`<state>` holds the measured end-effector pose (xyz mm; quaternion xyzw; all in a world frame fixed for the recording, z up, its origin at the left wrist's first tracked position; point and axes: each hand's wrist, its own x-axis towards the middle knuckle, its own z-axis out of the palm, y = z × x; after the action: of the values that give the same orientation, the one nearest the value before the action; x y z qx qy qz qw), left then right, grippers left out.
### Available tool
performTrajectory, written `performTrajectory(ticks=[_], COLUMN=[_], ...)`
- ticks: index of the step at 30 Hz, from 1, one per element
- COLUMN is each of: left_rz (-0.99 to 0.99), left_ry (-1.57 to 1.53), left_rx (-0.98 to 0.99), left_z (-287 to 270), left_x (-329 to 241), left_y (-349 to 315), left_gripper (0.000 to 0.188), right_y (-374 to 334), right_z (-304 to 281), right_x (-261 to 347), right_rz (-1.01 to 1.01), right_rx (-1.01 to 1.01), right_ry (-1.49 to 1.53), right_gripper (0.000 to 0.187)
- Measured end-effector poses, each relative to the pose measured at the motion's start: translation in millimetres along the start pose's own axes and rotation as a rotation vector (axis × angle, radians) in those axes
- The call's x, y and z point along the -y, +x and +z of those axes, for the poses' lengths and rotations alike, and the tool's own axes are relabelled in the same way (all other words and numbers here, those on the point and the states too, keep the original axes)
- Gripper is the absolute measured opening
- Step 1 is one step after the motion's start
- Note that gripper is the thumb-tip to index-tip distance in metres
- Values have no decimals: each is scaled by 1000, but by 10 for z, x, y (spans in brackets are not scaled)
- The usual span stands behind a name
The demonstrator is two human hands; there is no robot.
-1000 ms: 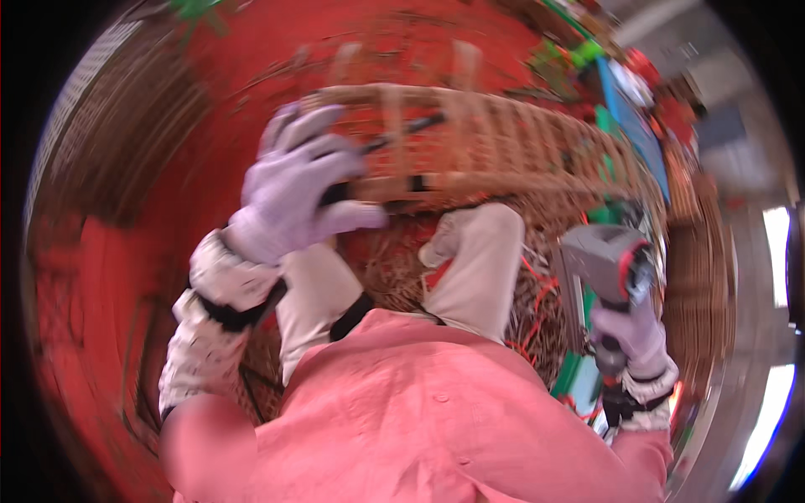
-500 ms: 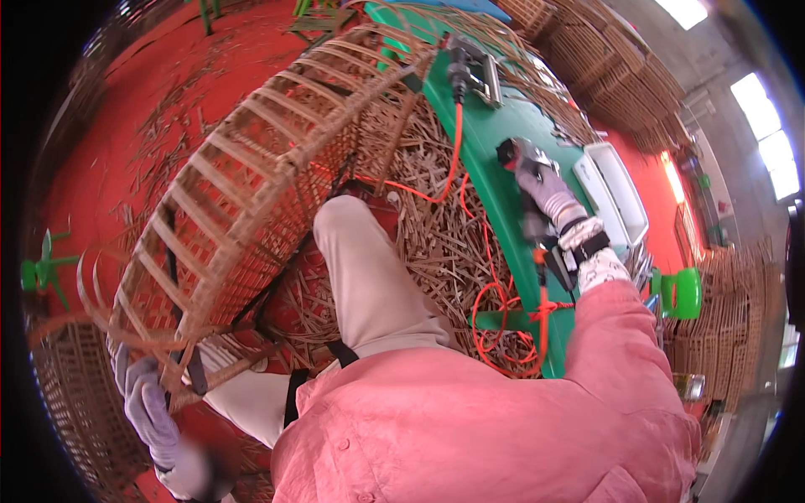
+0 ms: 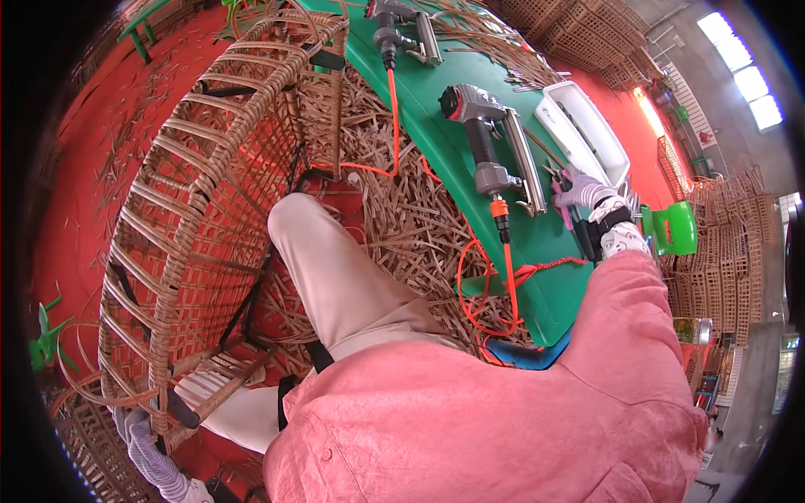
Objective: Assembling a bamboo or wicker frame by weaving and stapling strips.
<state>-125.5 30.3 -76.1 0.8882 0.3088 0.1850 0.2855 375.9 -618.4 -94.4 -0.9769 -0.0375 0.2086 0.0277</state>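
Floor: red, strewn with cut cane strips (image 3: 402, 218) beside a green table (image 3: 453, 151).
Rattan frame: the woven chair frame (image 3: 210, 210) leans against the person's knee, left of the table.
Left hand: the gloved left hand (image 3: 147, 453) grips the frame's lower edge, fingers curled on it.
Right hand: the gloved right hand (image 3: 583, 191) rests on the table at pink-handled pliers (image 3: 560, 201); grip unclear.
Nail gun: the grey nail gun (image 3: 490, 151) lies on the table, orange hose (image 3: 507, 277) trailing, just left of that hand.

Green table (image 3: 545, 251). Grey nail gun (image 3: 486, 138) with orange hose (image 3: 507, 277). Tan woven rattan chair frame (image 3: 193, 210), open lattice pattern. Red floor (image 3: 75, 168). Pink shirt (image 3: 470, 419), beige trousers (image 3: 335, 277). White tray (image 3: 587, 134). Pale lilac gloves on right hand (image 3: 583, 189) and left hand (image 3: 151, 453).
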Motion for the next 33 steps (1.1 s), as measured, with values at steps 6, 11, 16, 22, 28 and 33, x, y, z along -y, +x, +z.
performTrajectory(ticks=[6,11,16,22,28,33], left_rz=[41,61,143,373,471,414], left_ry=[2,-62,43,108,43,101], left_rx=[-24,-67,-92,-80,23,-96], left_z=[25,116,112,41,-95,-5], left_x=[-19,-119,-281,-359,-301,-369], left_y=[-29,13,-10,3,30,28], left_gripper=[51,44,39,13,22,27], right_y=[49,179,329,-676,-2006,-2363], right_z=[-46,-146,-595,-621,42,364], right_x=[228,326,895,2887,4507,5064], right_rz=[149,212,-183,-1005,-1940,-2056], right_rx=[-14,-276,-559,-469,-256,-410], right_ry=[-132,-35,724,320,-13,-259], right_gripper=[67,80,75,49,42,48])
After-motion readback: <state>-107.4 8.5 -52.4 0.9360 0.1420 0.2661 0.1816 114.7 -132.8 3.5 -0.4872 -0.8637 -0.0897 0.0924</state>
